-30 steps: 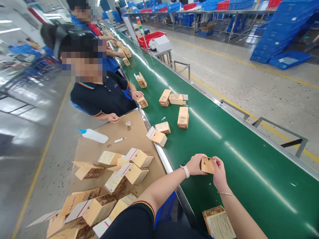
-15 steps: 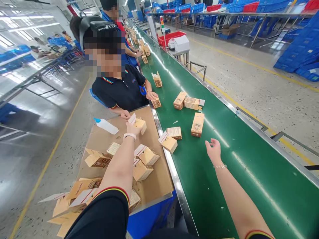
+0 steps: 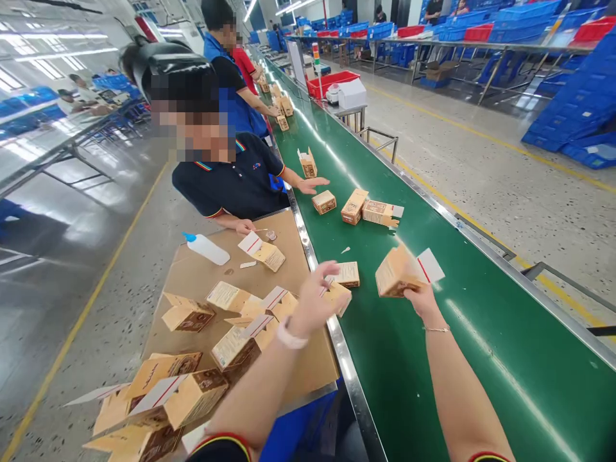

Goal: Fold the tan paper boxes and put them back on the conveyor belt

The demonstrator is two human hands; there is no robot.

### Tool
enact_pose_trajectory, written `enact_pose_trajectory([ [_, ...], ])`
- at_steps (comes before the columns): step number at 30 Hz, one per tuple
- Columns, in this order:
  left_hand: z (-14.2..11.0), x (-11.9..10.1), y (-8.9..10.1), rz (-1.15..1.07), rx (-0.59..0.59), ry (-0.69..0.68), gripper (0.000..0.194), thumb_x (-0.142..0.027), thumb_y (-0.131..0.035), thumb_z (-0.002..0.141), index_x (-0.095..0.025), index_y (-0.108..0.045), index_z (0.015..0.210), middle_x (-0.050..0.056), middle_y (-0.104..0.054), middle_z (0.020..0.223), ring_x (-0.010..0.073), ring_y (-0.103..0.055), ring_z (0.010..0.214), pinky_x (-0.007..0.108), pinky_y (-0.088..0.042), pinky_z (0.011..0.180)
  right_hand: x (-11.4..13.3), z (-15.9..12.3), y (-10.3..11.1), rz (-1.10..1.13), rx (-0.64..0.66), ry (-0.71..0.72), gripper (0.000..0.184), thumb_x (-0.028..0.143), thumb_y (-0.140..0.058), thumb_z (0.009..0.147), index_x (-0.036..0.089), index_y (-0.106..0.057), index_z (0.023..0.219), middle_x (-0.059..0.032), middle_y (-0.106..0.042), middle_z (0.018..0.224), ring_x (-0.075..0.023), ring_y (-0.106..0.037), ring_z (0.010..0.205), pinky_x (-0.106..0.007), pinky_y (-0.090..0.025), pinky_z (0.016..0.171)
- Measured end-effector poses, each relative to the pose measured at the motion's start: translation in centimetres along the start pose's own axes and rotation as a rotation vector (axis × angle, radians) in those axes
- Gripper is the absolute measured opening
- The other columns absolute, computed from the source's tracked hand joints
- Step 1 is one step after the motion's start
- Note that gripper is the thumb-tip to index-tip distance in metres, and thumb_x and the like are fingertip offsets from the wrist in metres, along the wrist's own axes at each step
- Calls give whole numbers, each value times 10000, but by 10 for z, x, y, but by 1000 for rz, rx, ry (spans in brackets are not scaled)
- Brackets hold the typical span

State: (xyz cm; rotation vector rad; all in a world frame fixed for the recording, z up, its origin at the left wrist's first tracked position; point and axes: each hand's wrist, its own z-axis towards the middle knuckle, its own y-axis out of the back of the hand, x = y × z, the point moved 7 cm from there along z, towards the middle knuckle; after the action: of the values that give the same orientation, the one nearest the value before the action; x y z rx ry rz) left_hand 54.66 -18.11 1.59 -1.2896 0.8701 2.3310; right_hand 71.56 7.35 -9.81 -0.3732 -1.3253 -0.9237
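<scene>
Gripped in our right hand point(image 3: 421, 300), empty half a second ago, a box point(image 3: 397, 273) hangs over the green belt point(image 3: 433, 385), its white flap point(image 3: 432, 266) standing out. Our left hand point(image 3: 312, 305), moved across from the cardboard point(image 3: 308, 360), spreads loose fingers in front of an edge box point(image 3: 341, 297); whether they touch it, we cannot tell. We judge the work only partway along: on the belt a shut box point(image 3: 324, 203) lies near a co-worker's hand point(image 3: 314, 185), while an open box point(image 3: 376, 210) has its end flaps loose. More remains on the cardboard, where we count several boxes with flaps raised, among them a far box point(image 3: 269, 256) and a corner box point(image 3: 190, 316). Nothing shows inside any of them from our angle. Beside them lies a capped bottle point(image 3: 208, 249), its contents unclear to us. Beyond the belt, we cannot see into a red crate point(image 3: 315, 86); on the floor, a blue crate point(image 3: 575, 154) holds something pale.
</scene>
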Motion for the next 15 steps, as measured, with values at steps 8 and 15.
enact_pose_trajectory([
  [8, -58, 33, -174, -253, 269, -120, 552, -284, -737, 706, -207, -481, 1188, 135, -563, 1232, 278, -537, 1200, 492, -458, 996, -4, -85, 17, -27, -35, -79, 465, 429, -617, 768, 225, -569, 1183, -118, -640, 1191, -277, -615, 1089, -507, -506, 941],
  [15, -96, 63, -184, 17, 192, -192, 477, -317, -590, 856, -229, -430, 1297, 147, -542, 1312, 271, -515, 1227, 529, -455, 996, 11, -142, 5, -421, -48, 301, 599, 208, -462, 830, 246, -364, 1420, -122, -446, 1426, -287, -423, 1322, -549, -416, 1053],
])
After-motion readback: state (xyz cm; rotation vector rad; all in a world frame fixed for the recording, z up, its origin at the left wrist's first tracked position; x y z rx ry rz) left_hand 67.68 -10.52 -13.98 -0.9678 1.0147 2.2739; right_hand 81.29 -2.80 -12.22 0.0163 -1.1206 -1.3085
